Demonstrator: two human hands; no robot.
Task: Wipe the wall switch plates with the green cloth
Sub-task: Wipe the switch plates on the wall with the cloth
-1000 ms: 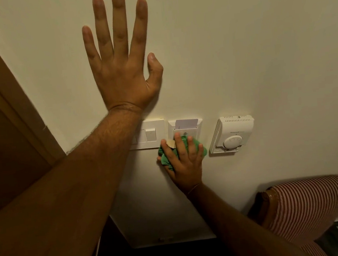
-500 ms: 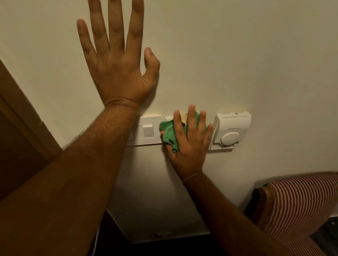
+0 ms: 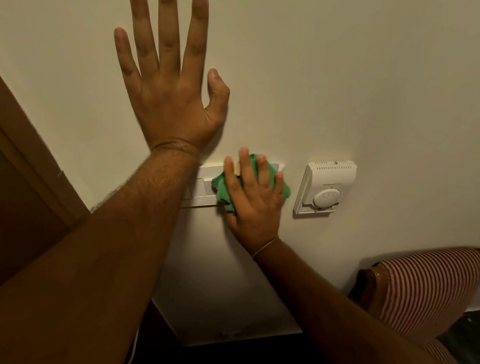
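Now the right hand has moved up and left. Its straight fingers press the green cloth over the card holder and the switch plate edge, so wiping probably continues leftward. The left hand stays spread flat on the wall.

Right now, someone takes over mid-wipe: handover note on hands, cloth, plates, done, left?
Left hand: open, flat on the wall above the plates, holding nothing.
Right hand: straight fingers press the green cloth against the plates.
Cloth covers the switch plate's right end and most of the card-slot plate; thermostat sits apart, to the right.
Done: wiping under way; how much is clean cannot be told.
Left: likely the switch plate's bare left part, then maybe the thermostat.
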